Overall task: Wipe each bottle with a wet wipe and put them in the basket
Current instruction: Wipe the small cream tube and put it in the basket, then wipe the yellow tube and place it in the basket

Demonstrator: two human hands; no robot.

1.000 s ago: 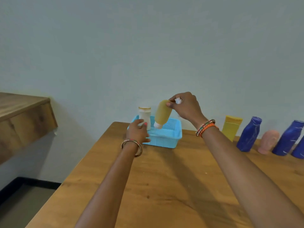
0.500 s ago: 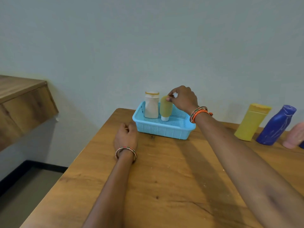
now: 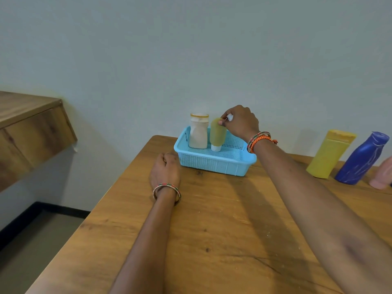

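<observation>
Right hand [image 3: 240,122] pinches the olive tube [image 3: 217,132] and a white wipe [image 3: 230,117] in the basket [image 3: 214,162]; left hand [image 3: 165,169] rests fisted on the surface [image 3: 222,230]. No legible labels.

Soft even light, faint arm shadows on the table [image 3: 222,230], wide-angle bowing at edges

A single head-worn wide-angle view looks forward and down along the table [image 3: 212,230] toward the far wall [image 3: 191,49]. Both forearms reach in from the near edge, and the basket [image 3: 214,161] sits mid-distance at the table's far side.
</observation>
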